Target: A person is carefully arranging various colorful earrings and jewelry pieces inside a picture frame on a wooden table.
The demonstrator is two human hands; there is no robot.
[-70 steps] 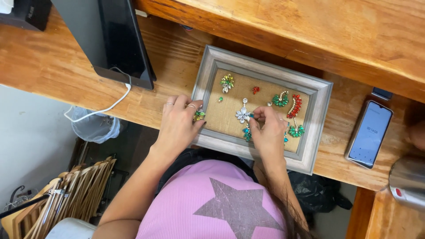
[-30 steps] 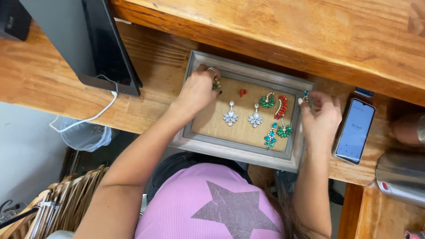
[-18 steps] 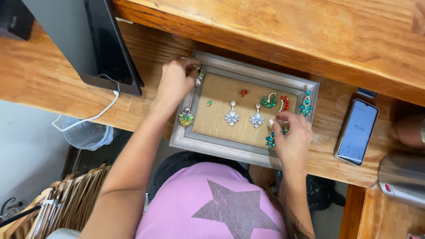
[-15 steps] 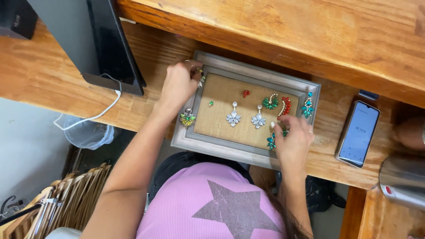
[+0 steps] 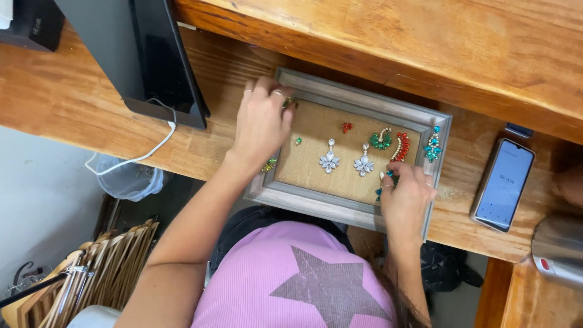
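Left hand (image 5: 261, 124) curled on frame (image 5: 358, 104); right hand (image 5: 405, 197) pinching teal earring (image 5: 384, 182).

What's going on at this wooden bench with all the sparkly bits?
A person in a pink top is arranging jewelled earrings on a grey-framed burlap board lying on the wooden bench. The left hand rests at the frame's upper left corner, touching a small piece there. The right hand pinches a teal earring near the lower right. A pair of clear crystal drop earrings sits mid-board. A smartphone lies to the right.
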